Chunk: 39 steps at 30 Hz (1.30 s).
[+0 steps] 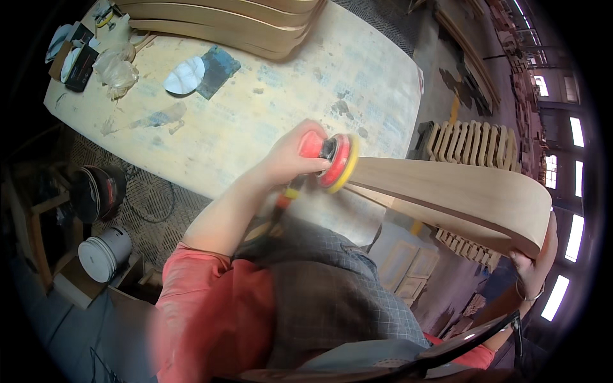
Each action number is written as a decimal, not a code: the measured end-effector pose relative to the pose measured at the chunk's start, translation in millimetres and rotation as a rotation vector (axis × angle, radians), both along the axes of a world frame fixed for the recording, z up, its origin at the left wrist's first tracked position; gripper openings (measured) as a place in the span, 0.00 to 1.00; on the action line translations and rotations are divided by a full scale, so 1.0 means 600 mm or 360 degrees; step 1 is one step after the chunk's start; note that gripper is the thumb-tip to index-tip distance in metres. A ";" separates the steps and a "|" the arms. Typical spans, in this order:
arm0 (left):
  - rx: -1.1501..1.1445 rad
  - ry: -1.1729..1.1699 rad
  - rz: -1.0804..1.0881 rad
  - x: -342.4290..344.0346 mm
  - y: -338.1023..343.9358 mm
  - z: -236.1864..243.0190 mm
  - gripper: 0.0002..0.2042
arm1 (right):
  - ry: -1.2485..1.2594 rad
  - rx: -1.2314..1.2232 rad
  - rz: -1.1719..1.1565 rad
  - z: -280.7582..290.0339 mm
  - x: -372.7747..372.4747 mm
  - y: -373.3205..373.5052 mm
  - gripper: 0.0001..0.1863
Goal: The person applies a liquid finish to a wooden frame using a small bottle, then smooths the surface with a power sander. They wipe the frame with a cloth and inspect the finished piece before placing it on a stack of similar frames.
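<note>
My left hand (294,153) grips a red pneumatic orbital sander (336,163) with a yellow pad, held against the left end of a long, pale, bent plywood piece (447,188). A hose hangs below the sander. My right hand (530,262) holds the wood at its rounded bend on the right, its fingers partly hidden behind it. The wood stretches out horizontally over the near right corner of the worktable (255,108).
Stacked curved wood panels (223,25), a white disc (183,76) on a grey square, a plastic bag (115,70) and boxes sit on the table. Buckets (102,255) stand at lower left. More bent wood parts (472,143) are stacked at right.
</note>
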<state>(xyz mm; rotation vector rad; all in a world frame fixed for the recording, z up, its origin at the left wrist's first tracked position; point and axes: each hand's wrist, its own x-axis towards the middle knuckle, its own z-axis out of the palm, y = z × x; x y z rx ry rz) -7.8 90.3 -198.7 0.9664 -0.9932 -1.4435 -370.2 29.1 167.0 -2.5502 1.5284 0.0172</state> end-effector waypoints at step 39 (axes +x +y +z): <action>0.0659 0.0410 0.0009 -0.019 0.057 -0.112 0.21 | -0.0253 -0.0226 -0.0038 -0.012 0.028 0.049 0.51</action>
